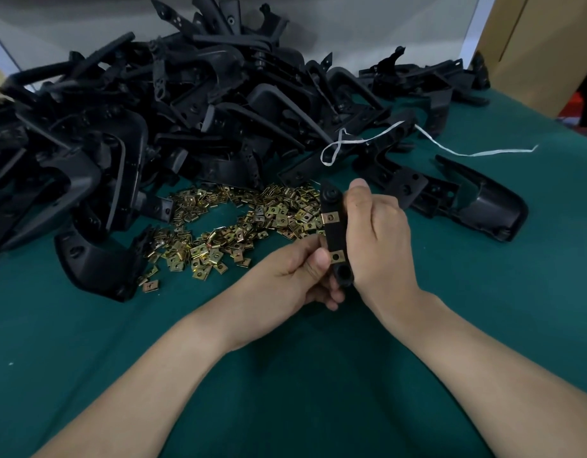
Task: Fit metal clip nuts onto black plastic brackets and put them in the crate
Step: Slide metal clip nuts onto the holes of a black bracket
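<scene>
Bracket [337, 233] has two clip nuts [331, 217] fitted | left hand [293, 274], right hand [379, 241]: grip clamped on it | crate unseen | to do: bracket pile [153, 110], loose nuts [239, 226]

My table has a green cloth [318, 375] over it. A thin white string [483, 155] lies on the cloth on my right side. A big brown box [533, 44] stands behind the far right corner
</scene>
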Demonstrator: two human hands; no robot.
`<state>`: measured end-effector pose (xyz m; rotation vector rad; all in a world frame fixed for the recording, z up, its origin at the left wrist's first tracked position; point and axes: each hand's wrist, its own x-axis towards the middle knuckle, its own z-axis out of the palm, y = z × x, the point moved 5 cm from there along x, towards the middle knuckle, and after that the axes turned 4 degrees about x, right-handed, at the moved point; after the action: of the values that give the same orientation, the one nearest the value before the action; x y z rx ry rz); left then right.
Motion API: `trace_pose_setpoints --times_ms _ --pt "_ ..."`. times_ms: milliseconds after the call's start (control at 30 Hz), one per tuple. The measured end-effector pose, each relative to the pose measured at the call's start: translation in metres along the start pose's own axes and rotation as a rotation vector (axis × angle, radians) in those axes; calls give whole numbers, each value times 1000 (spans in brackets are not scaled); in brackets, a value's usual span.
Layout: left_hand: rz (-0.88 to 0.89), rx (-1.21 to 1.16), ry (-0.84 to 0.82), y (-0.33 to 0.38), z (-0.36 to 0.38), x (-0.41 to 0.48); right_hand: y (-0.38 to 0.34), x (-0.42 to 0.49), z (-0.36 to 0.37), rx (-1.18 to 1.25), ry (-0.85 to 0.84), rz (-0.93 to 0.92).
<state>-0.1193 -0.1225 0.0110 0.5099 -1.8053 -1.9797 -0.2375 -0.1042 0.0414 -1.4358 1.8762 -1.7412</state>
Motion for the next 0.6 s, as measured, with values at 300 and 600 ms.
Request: trace_pose_setpoints --times_ms 300,600 --pt "-46 -111 -19 5 0 1 7 11 -5 73 -45 -16" --pt "-45 -143 -13 6 -1 -1 3 11 -9 -16 49 -27"
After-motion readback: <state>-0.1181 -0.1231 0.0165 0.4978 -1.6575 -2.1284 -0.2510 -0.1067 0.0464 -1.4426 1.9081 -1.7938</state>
